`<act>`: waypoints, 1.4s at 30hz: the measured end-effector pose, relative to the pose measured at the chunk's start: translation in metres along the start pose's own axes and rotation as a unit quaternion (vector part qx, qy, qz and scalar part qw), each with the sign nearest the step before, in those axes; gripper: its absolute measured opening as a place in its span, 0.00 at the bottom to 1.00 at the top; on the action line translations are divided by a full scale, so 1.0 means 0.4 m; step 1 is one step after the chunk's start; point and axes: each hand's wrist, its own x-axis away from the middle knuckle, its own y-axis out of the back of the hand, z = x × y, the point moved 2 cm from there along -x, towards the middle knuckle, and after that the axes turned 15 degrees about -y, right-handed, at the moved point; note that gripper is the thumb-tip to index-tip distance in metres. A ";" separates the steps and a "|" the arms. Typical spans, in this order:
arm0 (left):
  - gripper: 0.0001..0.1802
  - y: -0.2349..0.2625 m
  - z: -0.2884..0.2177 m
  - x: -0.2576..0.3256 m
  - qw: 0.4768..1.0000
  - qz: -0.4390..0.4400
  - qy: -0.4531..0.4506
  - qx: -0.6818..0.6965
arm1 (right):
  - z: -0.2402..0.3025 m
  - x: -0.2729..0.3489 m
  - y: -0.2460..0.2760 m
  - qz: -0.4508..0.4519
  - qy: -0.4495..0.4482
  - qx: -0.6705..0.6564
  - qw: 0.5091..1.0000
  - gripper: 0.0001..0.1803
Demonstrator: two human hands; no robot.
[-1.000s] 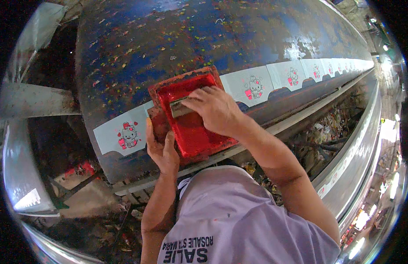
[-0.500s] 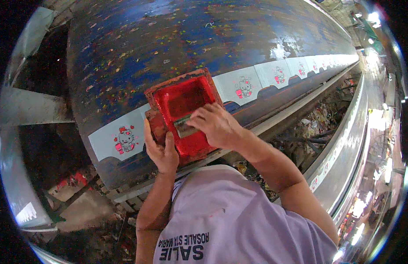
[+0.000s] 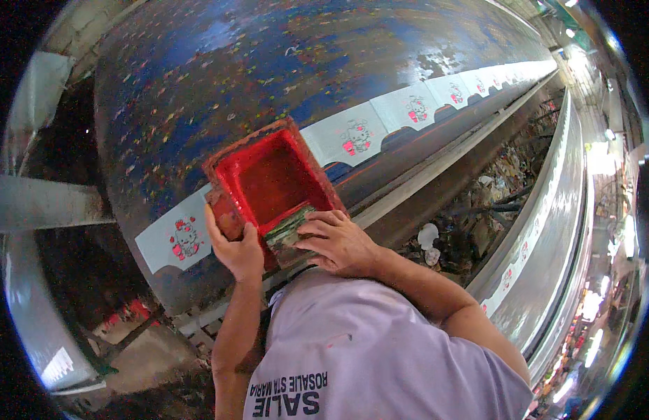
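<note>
Pulling squeegee (image 3: 288,236) w/ R hand (image 3: 342,245), now at frame's (image 3: 249,142) near end.

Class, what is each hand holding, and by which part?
The right hand holds the squeegee by its right end; the left hand grips the red frame at its left side.

on my feed the fisheye bends the long table (image 3: 191,98) and blackens the corners. lamps (image 3: 593,348) along the right rim flare white, and pale glare pools on the table's far stretch. i lose detail in the grainy shadow at left, while the lilac shirt (image 3: 387,343) looks softly lit.
</note>
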 end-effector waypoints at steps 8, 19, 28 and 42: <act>0.53 -0.130 -0.062 0.024 0.986 -0.014 -0.118 -0.117 | -0.227 0.119 0.056 -0.141 -0.210 -0.246 0.936 0.27; 0.53 -0.541 -0.060 0.077 0.991 -0.007 -0.106 -0.082 | -0.546 0.217 0.271 -0.180 -0.174 -0.219 0.943 0.27; 0.54 -0.608 -0.062 0.100 0.996 -0.049 -0.055 -0.054 | -0.637 0.229 0.330 -0.140 -0.147 -0.217 0.955 0.25; 0.53 -0.601 -0.059 0.094 0.998 -0.048 -0.023 0.039 | -0.482 0.126 0.327 -0.033 0.063 0.090 0.993 0.24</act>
